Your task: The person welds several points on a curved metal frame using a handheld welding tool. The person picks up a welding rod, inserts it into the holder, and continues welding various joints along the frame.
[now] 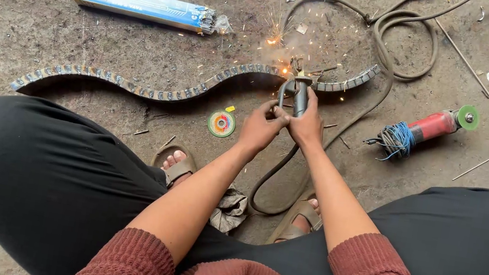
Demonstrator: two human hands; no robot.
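Knees apart, left hand (261, 127) and right hand (307, 126) both clamp the electrode holder (297, 95); steady tip contact on the wavy metal strip (154, 89) seems key.

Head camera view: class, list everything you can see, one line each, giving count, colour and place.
Electrode holder: one, dark, centre, gripped.
Wavy metal strip: one, grey, across the floor.
Sparks: orange, at the strip.
Electrode box: one, blue, upper left.
Angle grinder: one, red, green disc, right.
Loose disc: one, multicoloured, centre.
Cable: coiled, dark, top.
Rag: one, between sandals.
Left hand, right hand: both on holder.
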